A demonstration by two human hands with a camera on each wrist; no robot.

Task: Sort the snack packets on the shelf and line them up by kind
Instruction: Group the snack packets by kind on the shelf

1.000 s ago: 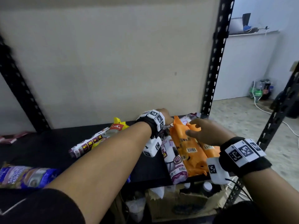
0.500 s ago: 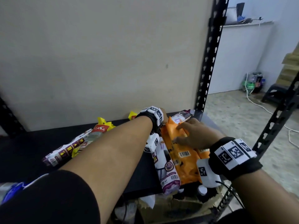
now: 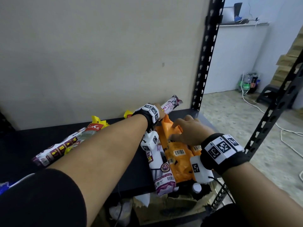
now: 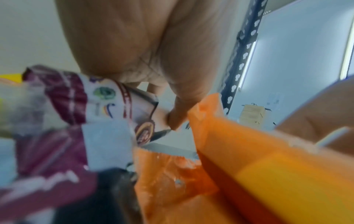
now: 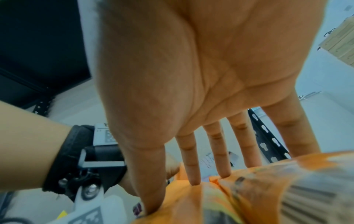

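Note:
In the head view my left hand (image 3: 159,110) reaches to the back of the black shelf (image 3: 124,171) and grips a white-and-maroon packet (image 3: 171,104), which tilts up against the back board. The left wrist view shows the thumb (image 4: 177,118) pinching this packet (image 4: 118,104). My right hand (image 3: 185,131) lies with straight fingers (image 5: 192,166) on the orange packets (image 3: 177,156), pressing them down (image 5: 220,200). Another white-and-maroon packet (image 3: 159,172) lies left of the orange ones. A third one (image 3: 54,152) lies further left beside yellow packets (image 3: 95,124).
A black perforated post (image 3: 205,63) stands at the shelf's back right corner, another post (image 3: 270,112) at the front right. A beige board closes the back. Below the shelf sits a torn cardboard box (image 3: 180,200). A blue packet (image 3: 3,187) shows at the far left edge.
My left hand has lifted the back white-and-maroon packet off the shelf so that it tilts upward. My right hand has settled onto the orange packets.

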